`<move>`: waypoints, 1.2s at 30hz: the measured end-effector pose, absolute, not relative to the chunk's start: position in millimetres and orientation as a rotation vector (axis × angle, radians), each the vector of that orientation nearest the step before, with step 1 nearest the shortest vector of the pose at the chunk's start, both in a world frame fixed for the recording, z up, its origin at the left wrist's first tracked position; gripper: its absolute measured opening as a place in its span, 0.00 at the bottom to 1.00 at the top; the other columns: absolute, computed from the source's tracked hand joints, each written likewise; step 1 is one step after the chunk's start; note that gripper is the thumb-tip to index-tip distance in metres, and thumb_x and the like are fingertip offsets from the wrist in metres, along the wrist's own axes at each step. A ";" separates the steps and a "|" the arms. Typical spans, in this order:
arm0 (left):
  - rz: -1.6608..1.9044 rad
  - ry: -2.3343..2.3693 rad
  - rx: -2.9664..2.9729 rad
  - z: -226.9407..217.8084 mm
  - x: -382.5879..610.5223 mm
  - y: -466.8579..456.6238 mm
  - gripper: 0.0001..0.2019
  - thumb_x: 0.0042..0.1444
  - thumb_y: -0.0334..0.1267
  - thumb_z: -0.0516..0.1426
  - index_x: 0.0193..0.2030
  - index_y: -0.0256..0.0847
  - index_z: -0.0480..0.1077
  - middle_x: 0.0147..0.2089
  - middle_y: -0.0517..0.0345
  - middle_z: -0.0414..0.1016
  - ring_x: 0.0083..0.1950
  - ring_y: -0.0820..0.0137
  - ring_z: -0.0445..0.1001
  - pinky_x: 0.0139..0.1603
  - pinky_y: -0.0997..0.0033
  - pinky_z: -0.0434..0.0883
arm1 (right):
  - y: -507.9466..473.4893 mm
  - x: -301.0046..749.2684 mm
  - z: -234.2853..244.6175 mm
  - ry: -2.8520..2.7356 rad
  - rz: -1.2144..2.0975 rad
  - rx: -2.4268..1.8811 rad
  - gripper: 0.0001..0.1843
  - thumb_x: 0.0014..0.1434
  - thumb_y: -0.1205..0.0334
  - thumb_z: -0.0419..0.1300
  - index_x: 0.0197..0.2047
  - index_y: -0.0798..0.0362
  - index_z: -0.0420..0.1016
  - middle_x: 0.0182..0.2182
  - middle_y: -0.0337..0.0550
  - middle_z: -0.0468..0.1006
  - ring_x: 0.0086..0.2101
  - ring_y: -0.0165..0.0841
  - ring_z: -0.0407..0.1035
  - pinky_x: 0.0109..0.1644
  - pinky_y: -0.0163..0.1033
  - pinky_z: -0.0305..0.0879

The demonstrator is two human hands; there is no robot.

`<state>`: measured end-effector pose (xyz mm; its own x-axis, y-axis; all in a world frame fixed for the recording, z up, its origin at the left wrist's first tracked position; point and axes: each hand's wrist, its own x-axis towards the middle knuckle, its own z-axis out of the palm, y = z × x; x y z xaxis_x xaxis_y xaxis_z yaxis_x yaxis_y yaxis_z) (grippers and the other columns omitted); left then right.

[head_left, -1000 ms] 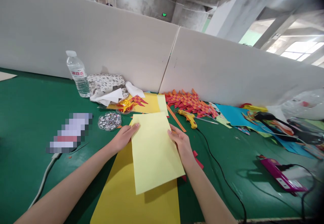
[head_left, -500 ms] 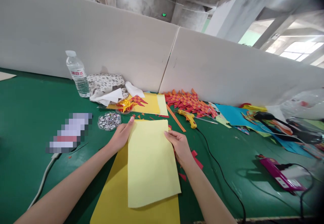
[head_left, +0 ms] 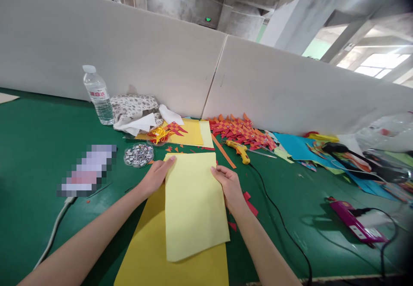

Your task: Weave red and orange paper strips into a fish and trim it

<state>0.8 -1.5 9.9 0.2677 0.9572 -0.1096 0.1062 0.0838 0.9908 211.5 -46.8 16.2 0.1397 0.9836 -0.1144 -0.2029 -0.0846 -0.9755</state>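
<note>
A pale yellow sheet of paper [head_left: 195, 204] is held up between my two hands, its lower edge toward me. My left hand [head_left: 158, 175] pinches its upper left edge, thumb on top. At the upper right edge, my right hand [head_left: 228, 184] grips the paper with the thumb in front and the fingers behind. Beneath it, a larger darker yellow sheet [head_left: 145, 251] lies on the green table [head_left: 274, 243]. Red paper scraps [head_left: 251, 204] lie just right of my right hand.
A yellow glue gun [head_left: 239, 150] with a black cord lies beyond my right hand, near a pile of red-orange woven paper fish [head_left: 240, 131]. To the left are a dish of googly eyes [head_left: 139, 155], a blurred-out phone [head_left: 88, 169] and a water bottle [head_left: 99, 98]. A purple power strip [head_left: 356, 221] lies right.
The pale yellow sheet has shifted slightly, its lower edge a little higher. My left thumb lies further over its upper left edge. Both hands still hold it.
</note>
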 end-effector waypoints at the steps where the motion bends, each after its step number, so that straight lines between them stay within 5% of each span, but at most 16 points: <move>1: 0.881 1.121 1.329 9.5 1.3 -2.2 0.27 0.52 0.58 0.49 0.13 0.41 0.51 0.13 0.64 0.52 0.16 0.77 0.51 0.18 0.74 0.47 | -46.6 212.0 15.4 -0.905 1.257 -1.196 0.12 0.46 0.52 0.66 0.26 0.53 0.75 0.21 0.38 0.76 0.21 0.31 0.68 0.26 0.36 0.64; 7: 0.783 1.061 1.394 7.9 1.0 -3.8 0.30 0.53 0.61 0.45 0.11 0.40 0.50 0.11 0.65 0.51 0.14 0.78 0.50 0.18 0.74 0.48 | -43.5 215.1 10.1 -0.880 1.145 -1.224 0.16 0.44 0.49 0.66 0.28 0.53 0.74 0.20 0.37 0.75 0.21 0.32 0.67 0.27 0.37 0.64; 12: 0.587 1.084 1.653 10.4 1.1 -5.7 0.32 0.54 0.60 0.45 0.09 0.39 0.56 0.10 0.60 0.59 0.15 0.75 0.59 0.22 0.73 0.56 | -37.3 218.5 6.2 -0.855 0.936 -1.328 0.20 0.41 0.47 0.68 0.31 0.54 0.74 0.21 0.37 0.75 0.24 0.32 0.68 0.29 0.36 0.63; 24: 0.563 0.982 1.663 1.1 2.0 -6.7 0.31 0.53 0.60 0.48 0.09 0.40 0.51 0.09 0.64 0.51 0.13 0.78 0.50 0.18 0.73 0.47 | -34.4 217.8 -1.8 -0.706 0.886 -1.241 0.19 0.44 0.48 0.66 0.34 0.53 0.73 0.29 0.41 0.78 0.29 0.34 0.71 0.34 0.38 0.67; 36: 0.513 0.972 1.671 3.8 4.5 -9.9 0.29 0.51 0.61 0.50 0.11 0.40 0.53 0.09 0.65 0.54 0.13 0.78 0.54 0.16 0.76 0.48 | -31.9 228.0 -0.3 -0.596 0.644 -1.272 0.21 0.45 0.48 0.64 0.37 0.54 0.71 0.30 0.41 0.78 0.30 0.34 0.72 0.34 0.37 0.67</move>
